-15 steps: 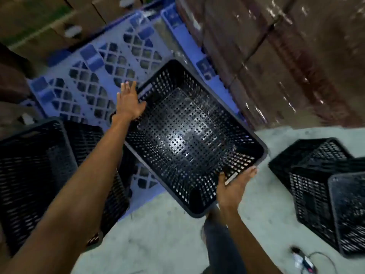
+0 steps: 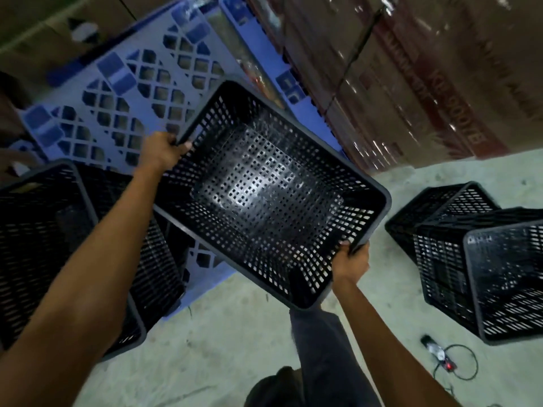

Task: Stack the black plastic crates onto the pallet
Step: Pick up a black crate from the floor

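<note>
I hold a black perforated plastic crate [image 2: 264,195] open side up, above the near edge of the blue plastic pallet [image 2: 123,92]. My left hand [image 2: 161,151] is shut on the crate's far-left rim. My right hand [image 2: 351,261] is shut on its near-right rim. Another black crate [image 2: 58,239] stands on the pallet's left part, under my left forearm. Two or three more black crates [image 2: 476,259] sit on the concrete floor at the right.
Shrink-wrapped stacks of brown cartons [image 2: 411,69] rise at the back right, on a second blue pallet [image 2: 282,74]. A small device with a cable [image 2: 440,356] lies on the floor at the lower right. My leg [image 2: 323,348] stands below the held crate.
My left hand lay flat with spread fingers on the crate's rim; now it is curled round the rim. My right hand's grip has also tightened. The crate has stayed in about the same place.
</note>
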